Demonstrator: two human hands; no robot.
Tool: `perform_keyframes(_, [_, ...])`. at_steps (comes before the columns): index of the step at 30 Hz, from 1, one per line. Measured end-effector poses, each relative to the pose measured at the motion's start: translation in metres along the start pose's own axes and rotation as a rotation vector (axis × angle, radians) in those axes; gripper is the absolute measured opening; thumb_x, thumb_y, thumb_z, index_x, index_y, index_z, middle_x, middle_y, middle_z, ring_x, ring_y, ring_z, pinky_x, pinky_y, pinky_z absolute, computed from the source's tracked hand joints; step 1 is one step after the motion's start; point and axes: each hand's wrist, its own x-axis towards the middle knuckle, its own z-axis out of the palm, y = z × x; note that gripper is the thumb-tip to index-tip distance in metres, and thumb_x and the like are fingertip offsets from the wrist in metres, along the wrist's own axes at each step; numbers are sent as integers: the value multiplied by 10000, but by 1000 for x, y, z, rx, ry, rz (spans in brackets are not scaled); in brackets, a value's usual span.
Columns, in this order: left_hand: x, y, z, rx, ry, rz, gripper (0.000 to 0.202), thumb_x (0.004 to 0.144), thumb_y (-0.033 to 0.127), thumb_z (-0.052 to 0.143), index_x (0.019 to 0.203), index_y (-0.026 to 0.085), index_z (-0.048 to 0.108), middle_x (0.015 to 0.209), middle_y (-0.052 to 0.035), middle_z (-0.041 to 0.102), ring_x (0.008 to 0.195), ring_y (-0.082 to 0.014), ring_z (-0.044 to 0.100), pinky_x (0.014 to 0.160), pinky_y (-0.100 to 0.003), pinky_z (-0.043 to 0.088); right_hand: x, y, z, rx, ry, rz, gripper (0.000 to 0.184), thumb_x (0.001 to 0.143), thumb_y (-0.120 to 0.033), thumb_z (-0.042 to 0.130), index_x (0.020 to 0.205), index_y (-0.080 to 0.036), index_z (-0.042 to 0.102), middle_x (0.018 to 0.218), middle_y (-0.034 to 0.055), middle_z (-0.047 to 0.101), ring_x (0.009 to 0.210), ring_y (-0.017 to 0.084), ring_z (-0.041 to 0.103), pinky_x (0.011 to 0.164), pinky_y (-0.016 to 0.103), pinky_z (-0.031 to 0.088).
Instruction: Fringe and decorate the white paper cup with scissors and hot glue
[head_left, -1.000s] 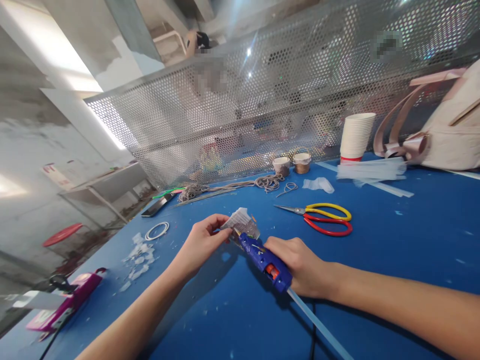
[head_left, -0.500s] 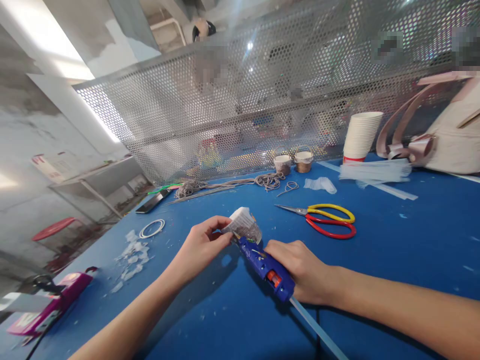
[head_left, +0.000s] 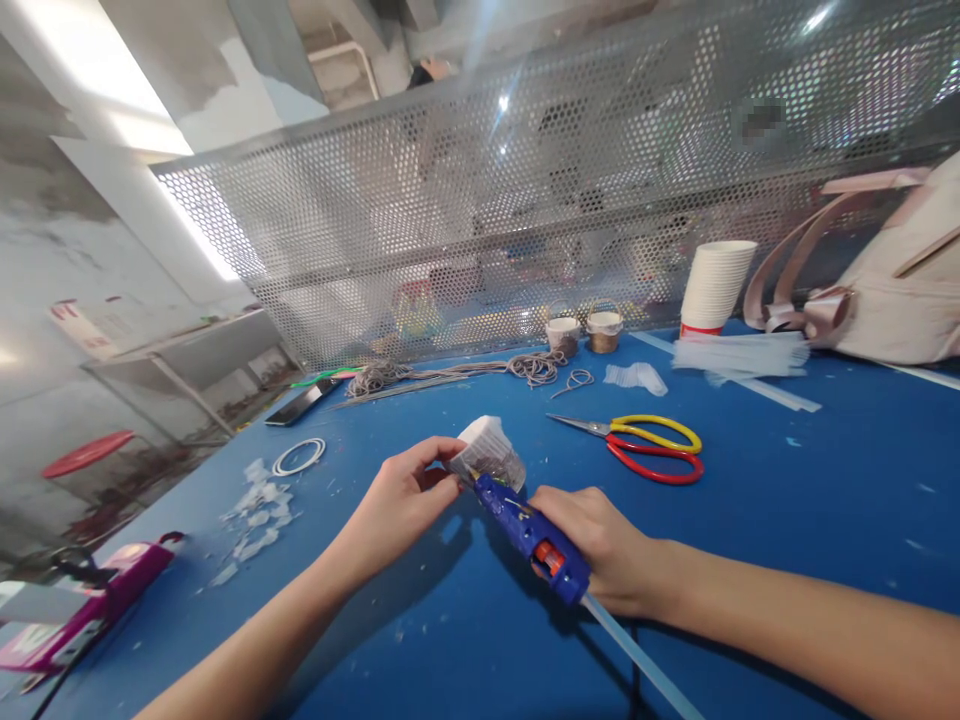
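Note:
Between the fingers and thumb of my left hand (head_left: 416, 490) is a small paper cup (head_left: 491, 452), tipped on its side, with grey cord around part of it. My right hand (head_left: 596, 540) is wrapped round a blue hot glue gun (head_left: 529, 530). The gun's nozzle points up and left and is at the cup's edge, close to my left fingertips; whether it touches cannot be made out. A translucent glue stick (head_left: 637, 655) sticks out of the gun's back end. Scissors (head_left: 630, 440) with one yellow and one red handle lie right of the cup.
Grey cord (head_left: 532, 368) lies along the back, beside two small handled cups (head_left: 583, 332). Paper cups (head_left: 716, 285), glue sticks (head_left: 739, 355) and a bag (head_left: 892, 270) stand right. Left are a white ring (head_left: 298, 457), scraps (head_left: 259, 515), a phone (head_left: 300, 402) and a power strip (head_left: 97, 610).
The camera view has shifted slightly. My left thumb has moved a little away from the nozzle, and the cup has turned slightly; both hands keep their holds.

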Motion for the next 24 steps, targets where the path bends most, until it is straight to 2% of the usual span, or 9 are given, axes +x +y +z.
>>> perform_keyframes(8, [0,-1,-2,10,22,-12,248,749,282,564,937,183,691,838,-31,724,795,-191,675,760,-310,552,-2,-1,-3,14,-8,76,28,868,-204,469,843,-212,459,655,2,540,508,126,443,482,241,330])
perform_keyframes(19, [-2,3,1,-19,9,-11,232,734,276,560,904,188,690,845,-17,730,767,-175,678,720,-281,543,-1,-2,0,-31,-27,32,66,862,-231,472,802,-205,463,635,5,544,478,122,416,463,252,286])
perform_keyframes(24, [-1,4,0,-11,25,-12,232,716,250,544,893,189,679,808,-11,717,743,-172,671,718,-285,544,-1,-3,-2,-5,-8,63,66,859,-206,473,799,-212,446,633,1,534,487,123,433,470,241,303])
